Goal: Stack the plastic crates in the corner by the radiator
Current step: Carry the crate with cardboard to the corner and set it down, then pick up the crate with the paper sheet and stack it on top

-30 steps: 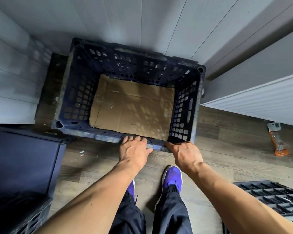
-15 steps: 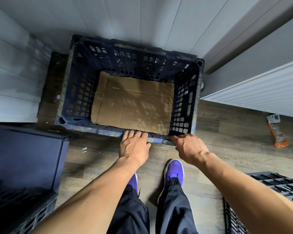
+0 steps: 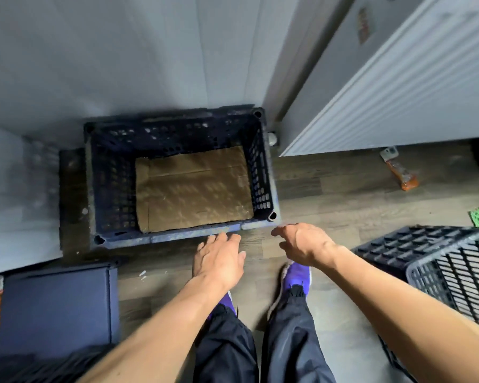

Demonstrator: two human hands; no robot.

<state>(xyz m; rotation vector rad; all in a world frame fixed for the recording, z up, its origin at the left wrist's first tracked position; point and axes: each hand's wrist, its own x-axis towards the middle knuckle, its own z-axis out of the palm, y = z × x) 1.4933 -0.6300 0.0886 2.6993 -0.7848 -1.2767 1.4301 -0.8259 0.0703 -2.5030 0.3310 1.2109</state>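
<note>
Blue crate (image 3: 114, 189), just beyond left hand (image 3: 219, 258) and right hand (image 3: 304, 244), sits cornered, seemingly as stack base — both hands loose, empty.

Blue crate (image 3: 177, 237) open on top, wall (image 3: 122, 64) behind, radiator (image 3: 398, 87) right, black crate (image 3: 415, 244) alongside

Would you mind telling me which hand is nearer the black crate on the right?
Right. The right hand is just left of the black crate, not touching it; the left hand lies farther left, by the blue crate's near rim.
</note>
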